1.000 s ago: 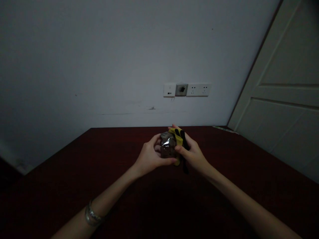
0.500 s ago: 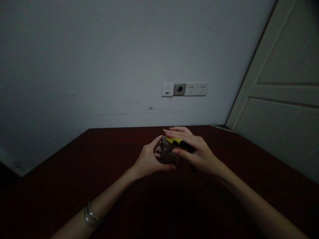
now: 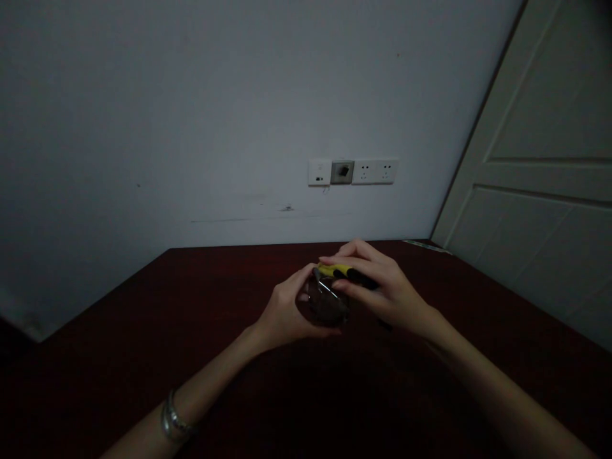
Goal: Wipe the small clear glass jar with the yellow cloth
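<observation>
My left hand (image 3: pixel 282 312) cups a clear glass jar (image 3: pixel 325 305) with dark contents, its fingers curled around the jar's side. Over the top of the jar lies a yellow-and-black cloth (image 3: pixel 340 271), pinched in my right hand (image 3: pixel 382 287). The cloth touches the jar's upper rim area. My right fingers hide part of the cloth, and its dark end trails behind the hand. Low light keeps the jar's contents hard to make out.
The hands are over a dark red table (image 3: pixel 143 331) set against a white wall. A wall plate with sockets (image 3: pixel 352 172) sits above the table. A white panelled door (image 3: pixel 535 172) stands at the right, and a thin strip (image 3: pixel 425 246) lies on the far table edge.
My right hand has moved further over the jar, and the cloth now lies flatter across its top. The jar has tilted in my left hand, and less of the cloth hangs below.
</observation>
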`<state>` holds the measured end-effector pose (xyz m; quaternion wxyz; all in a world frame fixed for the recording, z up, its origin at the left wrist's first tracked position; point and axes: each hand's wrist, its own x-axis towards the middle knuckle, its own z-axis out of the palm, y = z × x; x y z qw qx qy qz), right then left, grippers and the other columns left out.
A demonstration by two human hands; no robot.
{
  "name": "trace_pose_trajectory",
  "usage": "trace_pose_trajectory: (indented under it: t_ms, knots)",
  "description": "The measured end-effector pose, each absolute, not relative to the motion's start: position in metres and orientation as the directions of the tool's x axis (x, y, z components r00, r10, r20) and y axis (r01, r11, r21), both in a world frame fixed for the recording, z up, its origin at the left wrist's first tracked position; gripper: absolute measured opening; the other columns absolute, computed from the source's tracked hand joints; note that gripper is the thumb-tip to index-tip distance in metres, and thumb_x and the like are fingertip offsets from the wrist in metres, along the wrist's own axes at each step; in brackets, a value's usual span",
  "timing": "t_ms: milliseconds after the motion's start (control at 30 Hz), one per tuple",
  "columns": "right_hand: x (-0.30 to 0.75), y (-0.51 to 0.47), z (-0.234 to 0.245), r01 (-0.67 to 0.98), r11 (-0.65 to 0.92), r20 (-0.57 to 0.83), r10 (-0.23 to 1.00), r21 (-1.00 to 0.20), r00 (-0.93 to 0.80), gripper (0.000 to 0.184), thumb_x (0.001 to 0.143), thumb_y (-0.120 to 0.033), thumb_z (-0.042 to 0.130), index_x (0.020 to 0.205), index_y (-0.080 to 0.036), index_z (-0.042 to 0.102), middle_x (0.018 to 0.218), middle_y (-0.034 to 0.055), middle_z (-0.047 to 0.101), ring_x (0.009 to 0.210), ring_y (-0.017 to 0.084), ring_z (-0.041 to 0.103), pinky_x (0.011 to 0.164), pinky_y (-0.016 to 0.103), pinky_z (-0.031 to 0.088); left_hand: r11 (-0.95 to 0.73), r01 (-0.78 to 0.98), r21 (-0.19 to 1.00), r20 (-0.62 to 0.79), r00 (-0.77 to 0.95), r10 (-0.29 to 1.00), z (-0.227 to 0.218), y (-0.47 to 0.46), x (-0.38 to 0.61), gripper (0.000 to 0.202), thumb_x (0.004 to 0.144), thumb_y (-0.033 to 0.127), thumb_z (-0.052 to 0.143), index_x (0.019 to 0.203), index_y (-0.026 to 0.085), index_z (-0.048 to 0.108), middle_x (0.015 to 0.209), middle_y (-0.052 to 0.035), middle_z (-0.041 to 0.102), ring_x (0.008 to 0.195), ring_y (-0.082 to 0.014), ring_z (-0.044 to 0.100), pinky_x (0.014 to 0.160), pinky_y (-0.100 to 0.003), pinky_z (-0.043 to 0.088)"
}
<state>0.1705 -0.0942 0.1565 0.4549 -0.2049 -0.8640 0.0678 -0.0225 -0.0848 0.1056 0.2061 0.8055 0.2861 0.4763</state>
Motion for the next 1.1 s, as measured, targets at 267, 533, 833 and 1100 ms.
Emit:
trace_pose_trajectory:
  t_ms: [267, 533, 833, 1100]
  knots:
    - [0.161, -0.102, 0.157, 0.238, 0.969, 0.808, 0.193, -0.068, -0.556, 0.028, 0.079, -0.024, 0.068, 0.106, -0.017, 0.065, 0.089, 0.0084, 0.061, 0.089, 0.021, 0.055, 0.078, 0.039, 0.049, -0.672, 0.225, 0.706, 0.584, 0.352, 0.731, 0.107, -0.088, -0.017, 0.070, 0.051, 0.031, 0.083, 0.112, 0.017, 0.051, 0.097, -0.0043, 0.065, 0.082, -0.0200, 0.065, 0.070, -0.032, 0.058]
    - [0.160, -0.091, 0.153, 0.237, 0.908, 0.820, 0.414, -0.344, -0.394, 0.015, 0.082, -0.024, 0.065, 0.096, -0.022, 0.068, 0.085, 0.0045, 0.062, 0.080, 0.017, 0.059, 0.068, 0.032, 0.050, -0.823, 0.275, 0.497, 0.747, 0.348, 0.567, 0.093, -0.083, -0.022, 0.098, 0.043, 0.042, 0.086, 0.126, 0.012, 0.045, 0.119, -0.0179, 0.059, 0.108, -0.0325, 0.059, 0.092, -0.047, 0.050]
    - [0.157, -0.098, 0.153, 0.218, 0.968, 0.838, 0.222, -0.127, -0.498, 0.022, 0.080, -0.019, 0.066, 0.101, -0.022, 0.067, 0.088, 0.0068, 0.064, 0.087, 0.020, 0.057, 0.078, 0.040, 0.050, -0.688, 0.201, 0.697, 0.614, 0.328, 0.718, 0.102, -0.087, -0.014, 0.072, 0.049, 0.033, 0.084, 0.111, 0.018, 0.051, 0.101, -0.0060, 0.065, 0.088, -0.0221, 0.064, 0.075, -0.034, 0.057]
    - [0.156, -0.096, 0.149, 0.217, 0.852, 0.817, 0.520, -0.477, -0.249, 0.008, 0.080, -0.023, 0.065, 0.085, -0.022, 0.071, 0.082, 0.0034, 0.063, 0.078, 0.017, 0.061, 0.068, 0.033, 0.050, -0.703, 0.167, 0.691, 0.641, 0.309, 0.703, 0.100, -0.087, -0.015, 0.077, 0.046, 0.034, 0.085, 0.113, 0.017, 0.052, 0.105, -0.0079, 0.064, 0.089, -0.0232, 0.065, 0.072, -0.036, 0.059]
